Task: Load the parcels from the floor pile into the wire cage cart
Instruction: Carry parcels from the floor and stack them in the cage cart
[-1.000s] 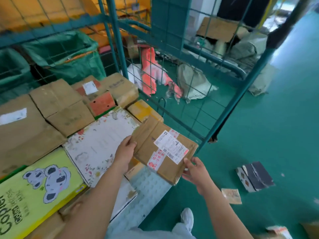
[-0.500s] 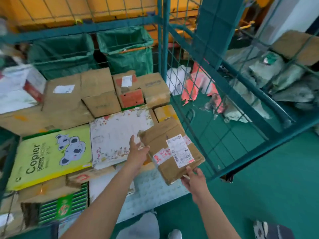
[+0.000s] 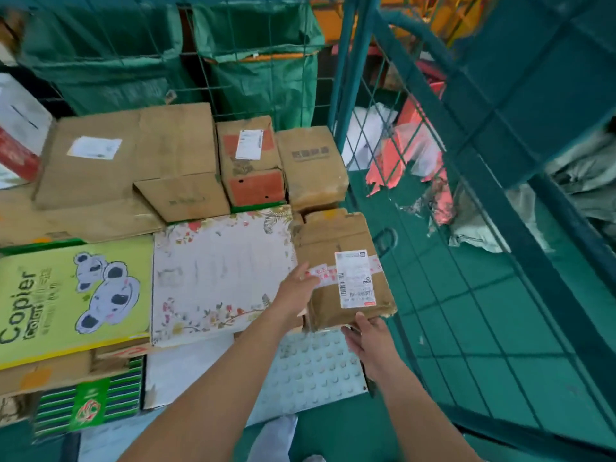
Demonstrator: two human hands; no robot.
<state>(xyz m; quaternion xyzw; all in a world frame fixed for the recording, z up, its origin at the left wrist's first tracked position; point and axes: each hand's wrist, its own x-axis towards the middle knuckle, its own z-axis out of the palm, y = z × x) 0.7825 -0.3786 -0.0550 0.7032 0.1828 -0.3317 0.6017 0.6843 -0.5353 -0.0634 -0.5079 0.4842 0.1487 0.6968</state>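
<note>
A brown cardboard parcel (image 3: 336, 238) with a white shipping label lies flat inside the green wire cage cart (image 3: 430, 201), against its right mesh wall and beside a floral-print box (image 3: 216, 268). My left hand (image 3: 296, 291) rests with straight fingers on the parcel's left edge, over its red-printed tape. At the parcel's near edge, my right hand (image 3: 366, 341) touches it with fingers extended. The parcel sits on top of other boxes.
The cart holds several stacked boxes: a yellow-green copier paper box (image 3: 70, 295), brown cartons (image 3: 133, 161), an orange-patched box (image 3: 253, 168), a dotted white parcel (image 3: 313, 371). Green sacks (image 3: 260, 61) hang behind the cart. Bags and torn red wrapping (image 3: 416, 155) lie beyond the mesh.
The parcel has gone from tilted in the air to lying flat on the stack by the mesh wall. Both hands have loosened from gripping to flat contact. The view has swung left.
</note>
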